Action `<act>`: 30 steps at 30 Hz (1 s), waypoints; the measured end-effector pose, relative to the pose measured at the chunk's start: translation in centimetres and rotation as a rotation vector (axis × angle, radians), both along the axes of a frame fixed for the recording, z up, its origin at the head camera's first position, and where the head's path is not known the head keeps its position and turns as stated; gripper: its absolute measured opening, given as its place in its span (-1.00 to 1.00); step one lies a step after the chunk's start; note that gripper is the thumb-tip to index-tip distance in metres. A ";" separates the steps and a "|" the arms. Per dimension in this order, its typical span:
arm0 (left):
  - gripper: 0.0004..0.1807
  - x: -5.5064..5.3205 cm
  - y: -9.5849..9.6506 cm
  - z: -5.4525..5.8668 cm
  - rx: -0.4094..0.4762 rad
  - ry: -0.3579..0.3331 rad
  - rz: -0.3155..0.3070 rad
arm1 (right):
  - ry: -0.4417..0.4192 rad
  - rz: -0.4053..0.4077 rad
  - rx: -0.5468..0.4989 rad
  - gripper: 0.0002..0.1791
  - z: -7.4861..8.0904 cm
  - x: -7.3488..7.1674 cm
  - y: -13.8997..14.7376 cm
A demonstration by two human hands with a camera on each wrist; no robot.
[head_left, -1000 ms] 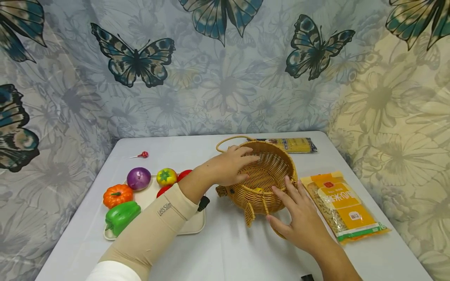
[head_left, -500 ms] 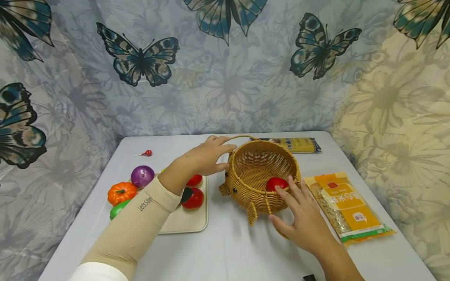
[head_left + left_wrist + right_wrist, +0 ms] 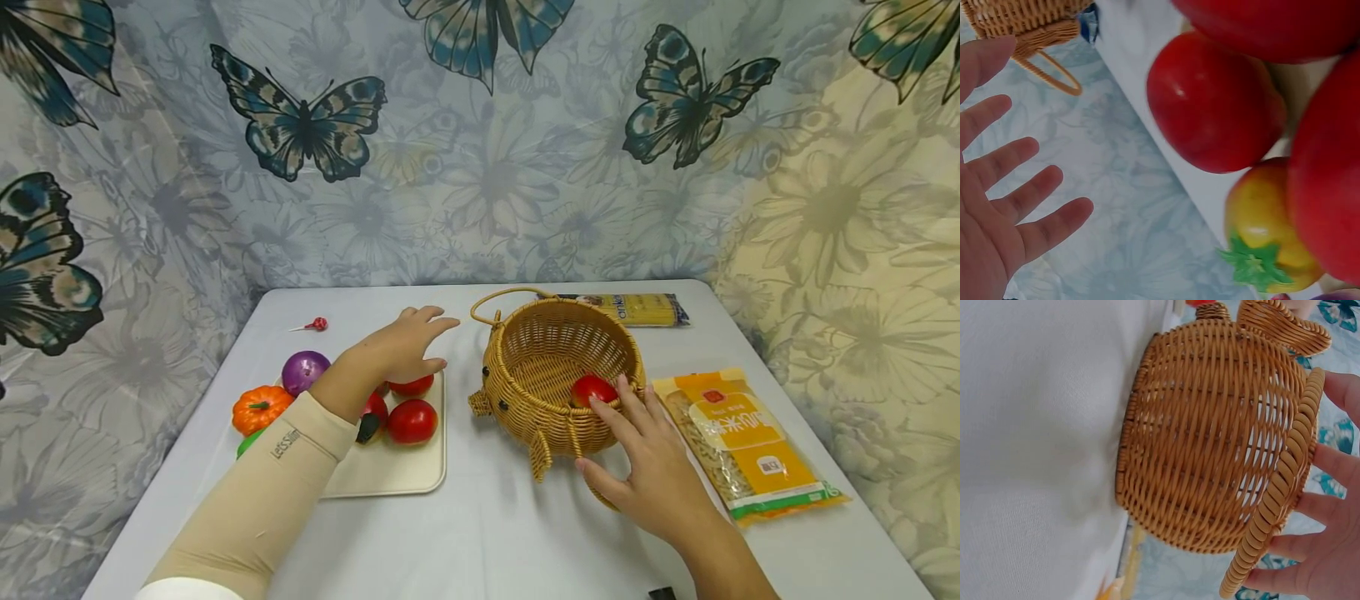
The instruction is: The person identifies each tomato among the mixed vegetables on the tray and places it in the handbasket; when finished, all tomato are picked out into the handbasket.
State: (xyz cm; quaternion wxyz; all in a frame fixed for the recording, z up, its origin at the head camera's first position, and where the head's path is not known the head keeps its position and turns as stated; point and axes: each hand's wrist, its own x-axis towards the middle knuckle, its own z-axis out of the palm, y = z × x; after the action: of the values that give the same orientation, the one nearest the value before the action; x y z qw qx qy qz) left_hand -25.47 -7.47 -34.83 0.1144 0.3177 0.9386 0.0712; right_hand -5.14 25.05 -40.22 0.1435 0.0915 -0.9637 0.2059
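So the left hand (image 3: pixel 405 348) hangs over the cream tray (image 3: pixel 397 477), fingers spread, with red round pieces (image 3: pixel 412 422) underneath. Right hand's (image 3: pixel 652 475) fingers are on the wicker basket's (image 3: pixel 551 427) rim — one red piece (image 3: pixel 592 389) sits inside. Orange bag (image 3: pixel 750 442) lies to the right, little lollipop (image 3: pixel 319 324) way over back left — cute butterfly backdrop (image 3: pixel 495 187) too.

The white desk (image 3: pixel 487 542) carries a cream tray (image 3: pixel 386 481), a wicker basket (image 3: pixel 538 423) to its right, an orange bag (image 3: pixel 750 442) beside that, and a yellow packet (image 3: pixel 648 309) and red lollipop (image 3: pixel 320 323) farther back.
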 end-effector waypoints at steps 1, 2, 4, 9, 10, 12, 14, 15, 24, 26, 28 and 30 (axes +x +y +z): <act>-0.23 -0.1 -0.2 -0.3 -0.002 -0.006 0.002 | -0.002 0.001 -0.002 -0.16 0.0 0.0 0.0; -0.23 -0.2 -0.3 -0.5 -0.005 -0.013 0.005 | 0.000 0.001 -0.002 -0.16 0.0 0.0 0.0; -0.24 -0.3 -0.5 -1.0 -0.014 -0.030 0.016 | 0.003 0.001 -0.003 -0.16 0.0 0.0 0.1; -0.28 -0.4 -0.9 -1.9 -0.059 -0.066 0.032 | 0.010 0.007 -0.008 -0.16 0.0 0.0 0.1; -0.28 -0.4 -1.0 -2.1 -0.067 -0.066 0.026 | 0.011 0.008 -0.009 -0.16 -0.1 0.0 0.1; -0.29 -0.4 -1.1 -2.4 -0.078 -0.064 0.015 | 0.013 0.009 -0.009 -0.15 -0.1 0.0 0.1; -0.29 -0.3 -1.2 -2.7 -0.094 -0.071 0.016 | 0.017 0.009 -0.009 -0.14 -0.2 0.0 0.1; -0.29 -0.3 -1.2 -2.9 -0.100 -0.075 0.019 | 0.018 0.008 -0.009 -0.14 -0.2 0.0 0.1; -0.30 -0.1 -1.1 -4.2 -0.160 -0.130 0.043 | 0.020 0.006 -0.015 -0.14 0.0 0.1 0.0; -0.30 -0.1 -1.1 -4.4 -0.165 -0.141 0.051 | 0.020 0.005 -0.015 -0.15 0.1 0.1 -0.1; -0.32 -0.1 -1.1 -4.5 -0.164 -0.148 0.054 | 0.020 0.005 -0.015 -0.16 0.1 0.2 -0.1; -0.33 -0.2 -1.1 -4.6 -0.165 -0.151 0.055 | 0.022 0.005 -0.016 -0.17 0.2 0.2 -0.2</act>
State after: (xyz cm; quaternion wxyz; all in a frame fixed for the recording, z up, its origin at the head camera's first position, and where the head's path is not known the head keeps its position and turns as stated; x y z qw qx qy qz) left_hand -25.62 -8.54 -39.39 0.2084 0.2752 0.9383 0.0203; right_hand -4.98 24.88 -40.05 0.1544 0.0950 -0.9601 0.2129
